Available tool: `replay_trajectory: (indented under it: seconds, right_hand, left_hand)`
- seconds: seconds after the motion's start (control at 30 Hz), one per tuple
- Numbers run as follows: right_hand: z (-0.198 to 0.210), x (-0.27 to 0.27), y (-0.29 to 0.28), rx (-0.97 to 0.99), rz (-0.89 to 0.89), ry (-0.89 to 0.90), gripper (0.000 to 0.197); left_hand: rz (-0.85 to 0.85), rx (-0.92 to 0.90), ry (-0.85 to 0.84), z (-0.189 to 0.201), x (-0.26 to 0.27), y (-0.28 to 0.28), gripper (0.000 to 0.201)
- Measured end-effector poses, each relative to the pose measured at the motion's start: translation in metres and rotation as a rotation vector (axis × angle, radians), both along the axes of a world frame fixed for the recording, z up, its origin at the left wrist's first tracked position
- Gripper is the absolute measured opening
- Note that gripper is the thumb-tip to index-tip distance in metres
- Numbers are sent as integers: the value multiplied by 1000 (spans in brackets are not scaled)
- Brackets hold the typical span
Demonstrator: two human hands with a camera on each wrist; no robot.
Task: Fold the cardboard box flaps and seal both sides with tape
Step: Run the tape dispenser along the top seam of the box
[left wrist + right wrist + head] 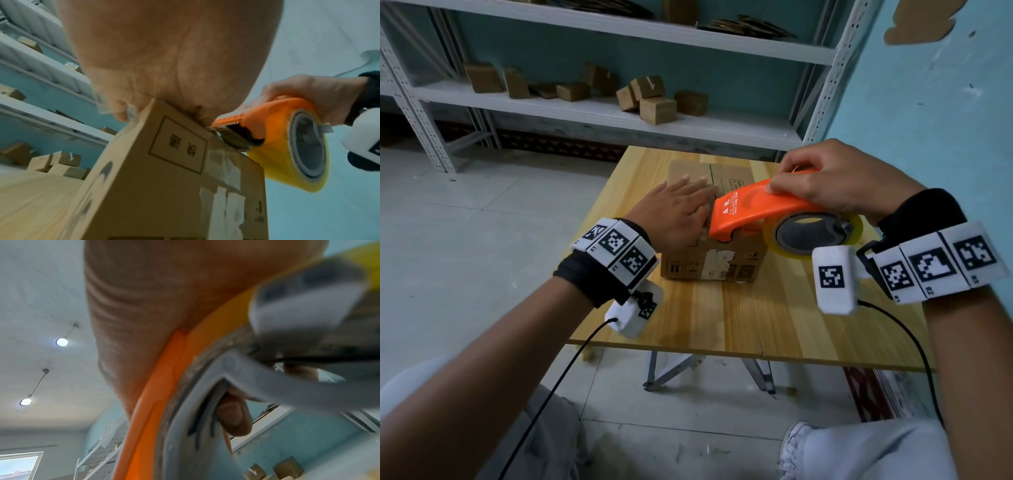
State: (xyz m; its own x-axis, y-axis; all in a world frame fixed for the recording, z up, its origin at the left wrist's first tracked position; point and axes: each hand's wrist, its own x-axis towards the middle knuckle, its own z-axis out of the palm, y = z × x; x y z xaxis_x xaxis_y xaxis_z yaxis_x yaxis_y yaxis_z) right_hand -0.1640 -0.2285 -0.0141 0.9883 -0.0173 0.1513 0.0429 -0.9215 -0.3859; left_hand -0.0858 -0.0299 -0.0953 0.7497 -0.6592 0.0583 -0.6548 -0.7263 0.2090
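A brown cardboard box (717,263) (156,186) stands on the wooden table (722,315), its top flaps folded down. My left hand (678,210) (164,56) lies flat on the box top with straight fingers, pressing the flaps. My right hand (835,181) (308,97) grips an orange tape dispenser (753,209) (273,116) (156,402) with a yellowish tape roll (815,236) (304,151). The dispenser's toothed front edge touches the near top edge of the box, just right of my left hand. Old tape scraps show on the box's front face.
A white metal shelf rack (599,109) with several small cardboard boxes (657,109) stands behind the table. A blue wall (935,102) runs close along the table's right side. Grey floor lies to the left; my knees are below the table's near edge.
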Motion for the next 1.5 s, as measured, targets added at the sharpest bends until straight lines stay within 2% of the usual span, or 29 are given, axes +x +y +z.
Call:
replay_trajectory:
  seconds: [0.13,0.27,0.43,0.53,0.83,1.5]
  right_hand:
    - [0,0,0,-16,-9,8,27]
    - [2,0,1,-17,-17,10,29]
    - [2,-1,4,-83,-61,14,49]
    - [3,-1,4,-85,-71,18,53]
    - [3,0,5,-71,-52,27,50]
    - [4,0,2,-26,-48,54,46]
  left_hand:
    - [13,-54,27,-1,-1,-6,49]
    - [-21,5,-25,-4,0,-2,51]
    - [-20,45,-40,-5,0,0,53]
    - [-25,68,-44,-5,1,1,54]
    - [-5,-11,6,-10,4,1,51]
    - [-25,-7,-17,-12,7,3,49]
